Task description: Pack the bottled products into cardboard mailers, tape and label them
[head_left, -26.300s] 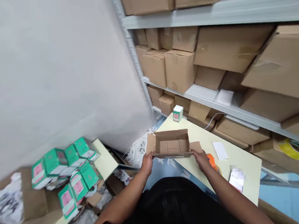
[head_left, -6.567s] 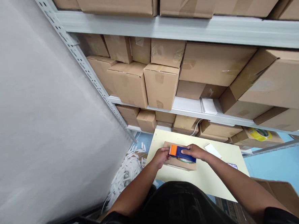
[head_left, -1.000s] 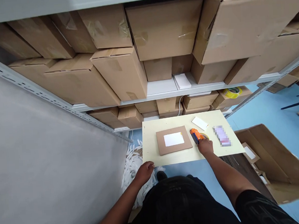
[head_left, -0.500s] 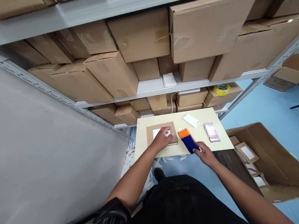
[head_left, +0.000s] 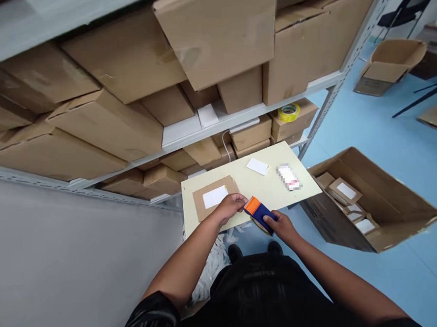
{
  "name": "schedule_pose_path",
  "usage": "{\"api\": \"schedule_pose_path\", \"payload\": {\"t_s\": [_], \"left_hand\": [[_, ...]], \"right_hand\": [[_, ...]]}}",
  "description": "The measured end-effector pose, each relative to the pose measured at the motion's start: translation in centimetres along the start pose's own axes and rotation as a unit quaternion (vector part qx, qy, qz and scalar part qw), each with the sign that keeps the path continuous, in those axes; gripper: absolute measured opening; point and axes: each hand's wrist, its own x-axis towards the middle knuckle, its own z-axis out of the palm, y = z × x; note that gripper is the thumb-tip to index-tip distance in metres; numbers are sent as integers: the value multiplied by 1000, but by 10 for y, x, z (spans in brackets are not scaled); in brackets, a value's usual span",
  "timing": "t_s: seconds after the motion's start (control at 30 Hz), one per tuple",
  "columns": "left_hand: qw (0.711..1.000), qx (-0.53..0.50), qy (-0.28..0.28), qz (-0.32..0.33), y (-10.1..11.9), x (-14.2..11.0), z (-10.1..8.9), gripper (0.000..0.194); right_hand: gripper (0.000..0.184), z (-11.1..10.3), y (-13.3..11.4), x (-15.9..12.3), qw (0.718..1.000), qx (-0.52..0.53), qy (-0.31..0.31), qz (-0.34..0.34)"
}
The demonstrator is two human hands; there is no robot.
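Observation:
My right hand point(head_left: 280, 225) is closed around the dark blue body of a tape dispenser point(head_left: 261, 211) with an orange front end. A yellowish roll edge shows along its underside. At that orange end, my left hand point(head_left: 233, 205) has its fingers pinched together; what they hold, if anything, is too small to make out. Left of the dispenser, a flat brown cardboard box point(head_left: 203, 204) lies on the pale table point(head_left: 242, 182), bearing a white label point(head_left: 215, 196). My left wrist passes just over the box's near right corner.
A white card or pad point(head_left: 257, 166) and a blurred-out phone-like item point(head_left: 289, 177) lie on the table. Behind stands a shelf rack point(head_left: 187, 142) packed with cartons and a yellow tape roll point(head_left: 288, 112). At right, a large open carton point(head_left: 394, 192) holds several labelled packages. White scraps point(head_left: 210, 270) litter the floor.
My left hand has left the box top and come right to the dispenser's orange end, its fingers now pinched. The dispenser has turned slightly in my right hand. The view has swung right.

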Motion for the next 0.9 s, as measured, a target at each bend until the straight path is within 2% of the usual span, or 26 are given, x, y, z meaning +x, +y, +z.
{"api": "schedule_pose_path", "payload": {"t_s": [0.07, 0.17, 0.23, 0.3, 0.43, 0.53, 0.6, 0.63, 0.67, 0.7, 0.73, 0.77, 0.9], "left_hand": [[998, -39, -24, -50, 2, 6, -4, 27], [991, -72, -27, -108, 0, 15, -8, 28], [991, -66, -9, -115, -4, 20, -7, 21], [996, -12, 8, -90, -9, 25, -4, 12], [992, 123, 13, -33, -7, 44, -5, 5], [983, 181, 27, -28, 13, 77, -17, 4], [969, 236, 64, -23, 31, 107, -26, 8], [940, 337, 56, -16, 39, 121, -29, 13], [894, 447, 27, -13, 45, 135, -29, 18], [849, 528, -16, -9, 49, 147, -27, 22], [820, 570, -40, -11, 51, 158, -22, 25], [795, 603, -61, -16, 50, 167, -16, 29], [743, 660, -97, -48, 29, 184, 9, 39]], "right_hand": [[49, 2, 1, 2, 999, -22, 42, -4], [47, 2, 2, 3, 990, -84, 102, -56], [46, 3, 3, 3, 981, -119, 128, -83], [46, 6, 4, 3, 978, -133, 140, -79], [50, 20, 12, 9, 989, -73, 130, -6], [52, 28, 27, 16, 988, 39, 131, 70], [54, 32, 38, 18, 970, 133, 140, 145], [54, 33, 44, 17, 957, 180, 136, 184], [55, 35, 50, 16, 941, 222, 126, 220], [55, 38, 55, 13, 927, 256, 110, 252], [55, 41, 59, 10, 913, 283, 90, 281], [55, 46, 62, 7, 899, 305, 68, 308], [57, 65, 68, 1, 837, 375, 14, 397]]}}
